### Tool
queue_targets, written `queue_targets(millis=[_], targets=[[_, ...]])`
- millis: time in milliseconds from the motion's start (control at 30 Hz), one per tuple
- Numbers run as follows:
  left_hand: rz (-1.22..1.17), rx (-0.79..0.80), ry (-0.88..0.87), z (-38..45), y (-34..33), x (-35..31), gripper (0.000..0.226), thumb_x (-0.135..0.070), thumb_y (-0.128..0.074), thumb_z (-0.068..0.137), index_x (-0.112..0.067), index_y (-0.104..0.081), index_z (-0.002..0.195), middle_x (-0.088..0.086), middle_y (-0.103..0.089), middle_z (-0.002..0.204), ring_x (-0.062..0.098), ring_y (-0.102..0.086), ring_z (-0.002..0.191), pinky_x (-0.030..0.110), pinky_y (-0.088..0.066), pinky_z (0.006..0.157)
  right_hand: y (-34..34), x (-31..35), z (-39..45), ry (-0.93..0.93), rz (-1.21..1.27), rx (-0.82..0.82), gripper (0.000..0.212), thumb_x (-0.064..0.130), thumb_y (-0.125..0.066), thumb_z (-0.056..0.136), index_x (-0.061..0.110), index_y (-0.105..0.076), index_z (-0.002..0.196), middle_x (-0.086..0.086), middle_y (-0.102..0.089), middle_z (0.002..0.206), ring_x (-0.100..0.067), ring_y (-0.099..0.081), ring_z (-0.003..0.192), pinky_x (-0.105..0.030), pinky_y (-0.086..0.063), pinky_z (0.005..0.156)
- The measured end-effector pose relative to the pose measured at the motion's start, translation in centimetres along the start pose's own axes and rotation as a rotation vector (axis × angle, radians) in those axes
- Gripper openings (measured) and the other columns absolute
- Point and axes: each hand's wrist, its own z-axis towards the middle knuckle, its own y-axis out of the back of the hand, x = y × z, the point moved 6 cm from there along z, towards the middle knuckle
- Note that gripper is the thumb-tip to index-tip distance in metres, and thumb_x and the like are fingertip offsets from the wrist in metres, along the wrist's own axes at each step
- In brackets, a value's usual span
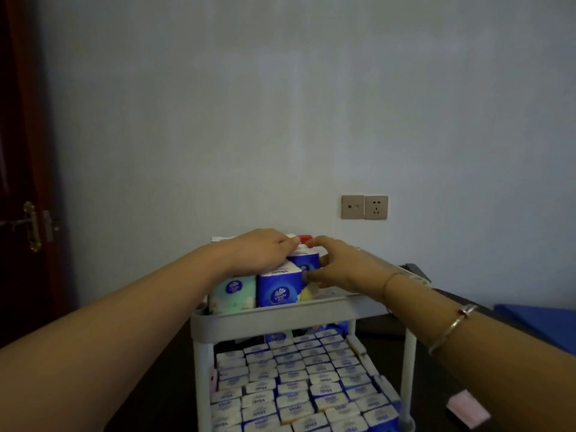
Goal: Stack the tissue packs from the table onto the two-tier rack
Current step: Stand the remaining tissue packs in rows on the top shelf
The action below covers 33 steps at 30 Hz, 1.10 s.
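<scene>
Against the pale wall, on the rack [274, 319] top tier, both hands, left [265, 249] and right [336, 265], clasp a blue pack [304, 260]; best seated squarely, pressed snug against its neighbours.

2 hands [265, 251], 1 rack [274, 319], 2 wall sockets [364, 207], 2 bracelets [452, 327].
</scene>
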Motion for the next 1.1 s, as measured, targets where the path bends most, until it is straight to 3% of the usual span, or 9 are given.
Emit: queue_targets(millis=[100,200,267,400,500,767,933,1000,1100], targets=[[0.039,-0.012,-0.017,-0.1,0.1,-0.3,0.041,-0.047,-0.031,0.101,-0.02,-0.062,0.106,0.006,-0.066,0.111,0.012,-0.059,0.079,0.025,-0.046,0.074,0.0,0.2,-0.1,-0.001,-0.042,-0.012,0.058,0.024,-0.066,0.086,0.02,-0.036,0.136,-0.005,-0.061,0.124,-0.008,-0.057,0.089,-0.009,-0.045,0.052],[0.081,-0.101,-0.058,-0.5,0.9,-1.1,0.046,-0.043,-0.034,0.101,-0.011,-0.066,0.103,0.01,-0.067,0.109,0.021,-0.061,0.09,0.029,-0.044,0.075,0.8,-0.6,-1.1,-0.018,-0.006,0.002,0.055,0.021,-0.065,0.087,0.02,-0.037,0.133,-0.006,-0.063,0.121,-0.014,-0.061,0.101,-0.023,-0.053,0.078],[0.042,-0.176,-0.101,-1.3,1.5,-2.4,0.044,-0.041,-0.037,0.1,-0.009,-0.067,0.106,0.009,-0.067,0.111,0.023,-0.061,0.098,0.031,-0.046,0.082,2.8,-1.4,-2.2,0.037,0.013,-0.113,0.045,0.015,-0.062,0.088,0.021,-0.042,0.128,-0.005,-0.065,0.118,-0.019,-0.063,0.106,-0.037,-0.051,0.093],[-0.01,-0.299,-0.293,-3.4,0.7,-7.9,0.032,-0.035,-0.044,0.098,-0.019,-0.068,0.11,-0.003,-0.065,0.119,0.015,-0.058,0.106,0.031,-0.045,0.092,8.4,-4.9,-6.7,0.12,0.138,-0.463,0.024,0.008,-0.052,0.089,0.02,-0.056,0.109,0.007,-0.072,0.095,-0.013,-0.065,0.098,-0.034,-0.051,0.09],[-0.073,-0.279,-0.41,-4.6,-2.9,-13.1,0.024,-0.034,-0.048,0.095,-0.024,-0.068,0.105,-0.006,-0.065,0.112,0.012,-0.059,0.101,0.035,-0.048,0.089,10.7,-9.5,-10.6,0.071,0.141,-0.601,0.019,0.006,-0.049,0.087,0.016,-0.059,0.099,0.006,-0.072,0.087,-0.022,-0.067,0.091,-0.035,-0.054,0.084],[-0.098,-0.032,-0.486,-3.0,-16.9,-21.6,0.022,-0.027,-0.053,0.093,-0.024,-0.064,0.112,-0.005,-0.064,0.109,0.008,-0.058,0.097,0.035,-0.052,0.089,11.0,-23.3,-18.8,-0.184,0.044,-0.52,0.023,0.005,-0.049,0.091,0.027,-0.057,0.092,0.004,-0.063,0.102,-0.01,-0.06,0.095,-0.023,-0.05,0.082],[-0.106,0.156,-0.325,1.2,-26.3,-21.9,0.042,-0.028,-0.059,0.091,-0.024,-0.05,0.131,-0.003,-0.053,0.132,0.013,-0.052,0.117,0.033,-0.046,0.097,10.4,-31.8,-19.1,-0.351,-0.047,-0.414,0.033,0.003,-0.049,0.092,0.027,-0.054,0.114,0.0,-0.053,0.125,-0.008,-0.055,0.091,-0.015,-0.043,0.065],[-0.142,0.211,-0.251,3.3,-29.7,-21.3,0.052,-0.031,-0.062,0.088,-0.022,-0.044,0.136,-0.001,-0.05,0.136,0.015,-0.049,0.122,0.033,-0.045,0.099,9.9,-34.7,-18.1,-0.396,-0.086,-0.362,0.039,0.004,-0.05,0.092,0.025,-0.051,0.125,-0.004,-0.047,0.134,-0.009,-0.052,0.096,-0.017,-0.044,0.075],[-0.166,0.259,-0.174,6.0,-34.2,-20.3,0.066,-0.041,-0.069,0.081,-0.024,-0.04,0.138,-0.001,-0.048,0.138,0.017,-0.047,0.124,0.037,-0.044,0.102,9.3,-38.6,-15.4,-0.429,-0.167,-0.326,0.049,0.011,-0.052,0.092,0.029,-0.042,0.137,-0.005,-0.032,0.149,-0.019,-0.04,0.129,-0.031,-0.036,0.105]])
